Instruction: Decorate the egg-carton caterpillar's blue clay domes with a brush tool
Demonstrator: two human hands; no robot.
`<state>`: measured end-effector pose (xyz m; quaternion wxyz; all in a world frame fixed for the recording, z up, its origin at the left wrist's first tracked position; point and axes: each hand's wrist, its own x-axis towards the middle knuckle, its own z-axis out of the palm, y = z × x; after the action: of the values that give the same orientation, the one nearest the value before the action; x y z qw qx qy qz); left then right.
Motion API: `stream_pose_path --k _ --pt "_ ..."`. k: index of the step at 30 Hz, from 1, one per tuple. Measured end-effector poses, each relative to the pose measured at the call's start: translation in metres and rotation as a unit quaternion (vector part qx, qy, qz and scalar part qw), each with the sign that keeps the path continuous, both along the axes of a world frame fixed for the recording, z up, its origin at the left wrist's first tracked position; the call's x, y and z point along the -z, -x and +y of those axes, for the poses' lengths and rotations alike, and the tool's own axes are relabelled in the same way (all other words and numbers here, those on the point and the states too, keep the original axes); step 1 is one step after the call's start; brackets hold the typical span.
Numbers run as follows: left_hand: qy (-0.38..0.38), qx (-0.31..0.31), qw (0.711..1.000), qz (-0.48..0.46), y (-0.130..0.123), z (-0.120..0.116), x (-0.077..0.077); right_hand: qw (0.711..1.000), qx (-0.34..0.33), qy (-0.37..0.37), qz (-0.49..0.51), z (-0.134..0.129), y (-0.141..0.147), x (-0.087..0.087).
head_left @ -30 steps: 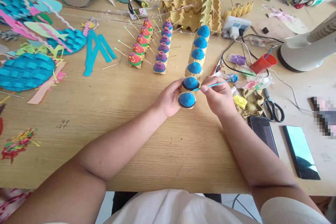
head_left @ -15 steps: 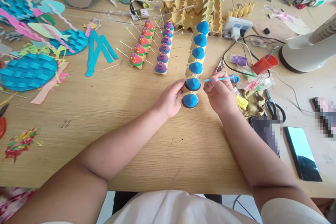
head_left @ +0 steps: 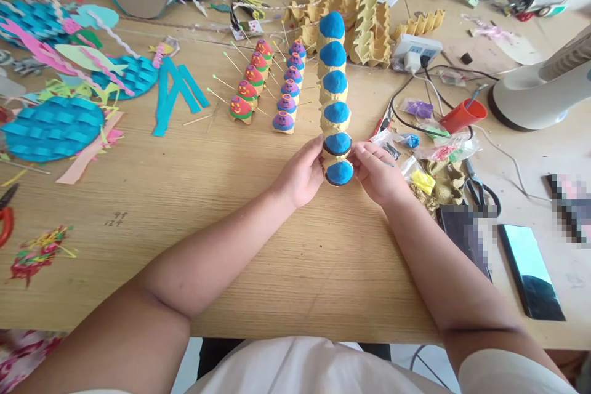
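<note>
An egg-carton strip [head_left: 335, 96] with several blue clay caps runs away from me; dark bands edge the two nearest caps. My left hand [head_left: 302, 173] grips the strip's near end from the left, its fingers partly behind it. On the right side, my right hand [head_left: 379, 171] is closed with its fingertips at the strip near the second cap. A thin blue tool shows only as a short end past that hand's knuckles. To the left stand a strip of purple caps [head_left: 286, 103] and a strip of red and green caps [head_left: 247, 90], both with pin-like sticks.
Egg trays [head_left: 369, 28] stand behind the strip. At the right lie clay packets [head_left: 422, 181], scissors [head_left: 482, 191], a red cup [head_left: 464, 116], a power strip [head_left: 418, 49] and phones [head_left: 530, 271]. Blue woven discs [head_left: 54, 128] lie at the left.
The blue-capped strip's far end has swung left and upward, so it now points straight away. My right hand has moved left from beside the strip to touch it, and the blue tool has turned mostly out of sight.
</note>
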<state>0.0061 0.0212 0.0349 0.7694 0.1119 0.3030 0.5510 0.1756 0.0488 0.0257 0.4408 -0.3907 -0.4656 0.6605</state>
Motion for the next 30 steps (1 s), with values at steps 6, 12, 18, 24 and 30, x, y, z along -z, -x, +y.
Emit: stream_pose_path --k 6,12,18,24,30 --pt "-0.012 -0.011 1.0 0.01 0.0 -0.001 0.0 0.997 -0.066 0.011 0.034 -0.005 -0.001 -0.001" --pt "-0.018 0.005 1.0 0.019 -0.001 -0.003 -0.008 0.998 -0.038 -0.009 0.045 -0.003 0.002 0.004" --pt "0.0 0.004 1.0 -0.018 0.001 -0.004 -0.008 0.999 -0.015 -0.03 0.031 -0.001 0.002 0.008" --pt "-0.035 0.005 0.999 0.018 0.001 -0.006 -0.005 0.999 -0.02 -0.033 0.036 -0.001 0.001 0.007" --pt "-0.048 0.0 0.999 0.024 0.001 -0.005 0.001 0.998 -0.037 -0.03 0.035 -0.003 0.0 0.006"
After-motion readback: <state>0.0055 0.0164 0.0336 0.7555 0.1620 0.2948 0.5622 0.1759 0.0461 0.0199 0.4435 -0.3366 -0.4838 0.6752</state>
